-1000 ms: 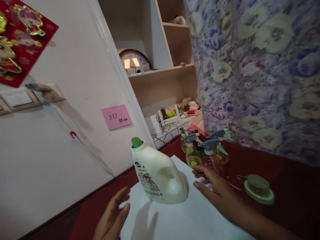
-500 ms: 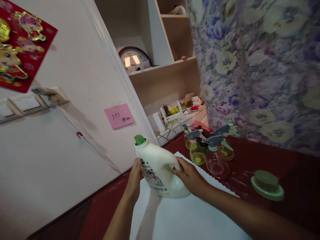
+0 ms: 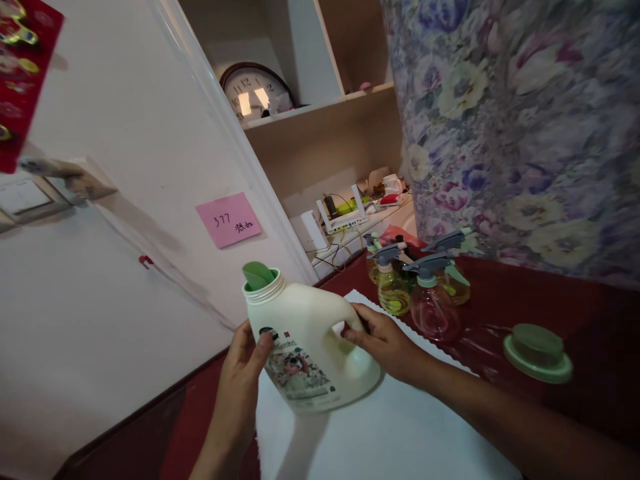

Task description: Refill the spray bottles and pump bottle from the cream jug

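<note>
Between my hands is a large cream detergent bottle, tilted, with a picture label on its front. Its mouth is uncapped and shows a green pouring spout. My right hand is wrapped round the bottle's handle. At the other side, my left hand grips the bottle below its neck, thumb on the label and fingers behind. Underneath lies a white sheet. Off to the right, a green cap sits on the dark red tabletop.
Several spray bottles stand behind my right hand. A white router with cables is on a ledge at the back. A clock rests on the shelf above. The white wall at left carries a pink note.
The bottle has turned and come nearer, so more of its label and spout shows. My left hand has shifted, its thumb now on the label. The view has moved slightly.
</note>
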Demonstrator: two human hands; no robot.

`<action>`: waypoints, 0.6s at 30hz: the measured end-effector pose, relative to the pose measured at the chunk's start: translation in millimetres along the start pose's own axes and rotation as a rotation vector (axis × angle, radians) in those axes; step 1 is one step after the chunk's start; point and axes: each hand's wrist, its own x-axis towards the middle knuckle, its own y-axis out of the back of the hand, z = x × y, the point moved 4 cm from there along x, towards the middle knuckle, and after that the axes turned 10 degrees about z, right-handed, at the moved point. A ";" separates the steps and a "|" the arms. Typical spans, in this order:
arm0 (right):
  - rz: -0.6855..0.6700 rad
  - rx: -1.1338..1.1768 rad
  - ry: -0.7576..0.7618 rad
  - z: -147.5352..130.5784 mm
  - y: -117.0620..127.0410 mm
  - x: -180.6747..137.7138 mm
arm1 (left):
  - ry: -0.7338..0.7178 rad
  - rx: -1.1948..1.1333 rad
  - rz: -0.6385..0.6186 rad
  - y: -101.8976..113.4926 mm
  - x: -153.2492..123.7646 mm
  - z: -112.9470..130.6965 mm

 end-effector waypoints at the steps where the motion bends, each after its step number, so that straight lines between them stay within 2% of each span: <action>1: -0.017 0.012 -0.017 2.6 -0.2 -1.1 | 0.006 0.013 0.031 4.0 -4.2 -1.8; 7: -0.112 0.061 -0.065 15.2 -2.2 -3.5 | 0.057 0.023 0.176 15.5 -26.6 -18.1; 11: -0.118 0.049 -0.045 17.4 -6.1 -3.7 | 0.069 0.056 0.268 19.2 -31.7 -33.6; 18: -0.068 -0.079 0.027 4.2 -7.2 -2.5 | 0.142 0.050 0.213 19.8 -33.0 -46.7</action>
